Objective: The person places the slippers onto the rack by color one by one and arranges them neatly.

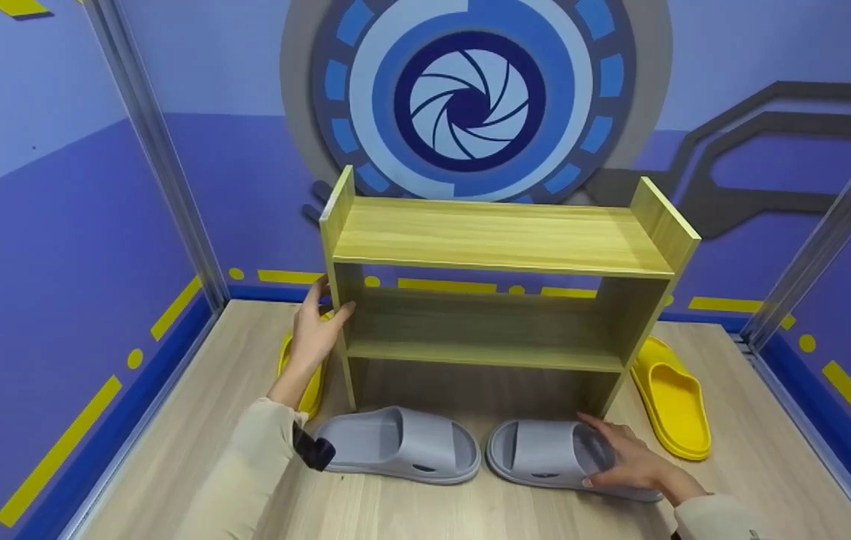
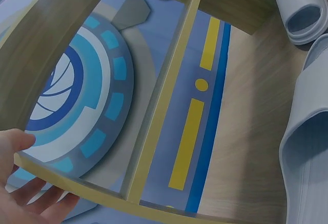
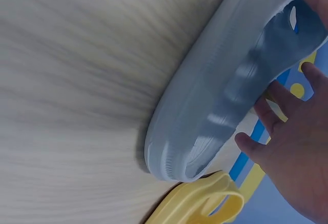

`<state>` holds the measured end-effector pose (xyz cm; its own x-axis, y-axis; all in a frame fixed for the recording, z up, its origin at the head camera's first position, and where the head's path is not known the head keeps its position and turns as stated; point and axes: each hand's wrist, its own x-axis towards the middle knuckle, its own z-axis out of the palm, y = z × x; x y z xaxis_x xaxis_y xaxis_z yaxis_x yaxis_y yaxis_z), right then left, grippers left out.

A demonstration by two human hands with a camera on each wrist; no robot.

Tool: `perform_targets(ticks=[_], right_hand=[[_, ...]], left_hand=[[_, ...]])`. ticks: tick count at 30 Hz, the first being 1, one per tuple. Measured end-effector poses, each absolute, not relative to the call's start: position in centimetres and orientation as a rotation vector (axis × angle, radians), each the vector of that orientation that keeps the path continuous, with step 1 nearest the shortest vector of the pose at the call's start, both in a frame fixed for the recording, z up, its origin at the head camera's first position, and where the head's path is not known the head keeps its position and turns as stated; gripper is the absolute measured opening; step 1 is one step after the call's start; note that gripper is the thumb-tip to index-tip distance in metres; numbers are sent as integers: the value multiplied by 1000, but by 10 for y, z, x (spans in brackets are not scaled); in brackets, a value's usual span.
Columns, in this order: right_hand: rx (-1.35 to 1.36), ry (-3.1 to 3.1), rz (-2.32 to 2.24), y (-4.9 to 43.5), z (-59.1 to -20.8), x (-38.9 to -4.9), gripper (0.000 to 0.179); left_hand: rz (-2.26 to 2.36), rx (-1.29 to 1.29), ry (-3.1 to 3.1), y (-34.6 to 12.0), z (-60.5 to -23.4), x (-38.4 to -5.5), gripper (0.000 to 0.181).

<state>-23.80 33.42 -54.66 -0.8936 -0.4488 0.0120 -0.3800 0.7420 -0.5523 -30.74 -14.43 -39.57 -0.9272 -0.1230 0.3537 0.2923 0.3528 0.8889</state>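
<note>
A small wooden shelf (image 1: pixel 500 236) with raised side panels stands at the middle. My left hand (image 1: pixel 318 330) grips its left side panel, thumb on the inner side and fingers round the outside; the left wrist view shows the same hand (image 2: pixel 31 193) at the panel's edge. In front of the shelf lie two grey slide slippers, a left one (image 1: pixel 432 442) and a right one (image 1: pixel 545 446), placed in a row. My right hand (image 1: pixel 631 461) is spread over the right slipper's open end, fingers along its far side and thumb at the near side, also in the right wrist view (image 3: pixel 302 142).
A yellow slipper (image 1: pixel 671 405) lies right of the shelf. Another yellow slipper (image 1: pixel 313 394) is partly hidden behind my left forearm. The wood-grain floor (image 1: pixel 410 517) is bordered by blue printed walls (image 1: pixel 58 247) and metal corner posts (image 1: pixel 163 172).
</note>
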Motion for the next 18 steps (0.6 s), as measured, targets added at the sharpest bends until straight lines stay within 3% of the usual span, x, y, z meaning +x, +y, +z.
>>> perform_targets(ticks=[18], right_hand=[[-579,2814,-722,331,-551,-240,102]], left_hand=[[-1591,-164,-2280,-149,-395,-307,55]])
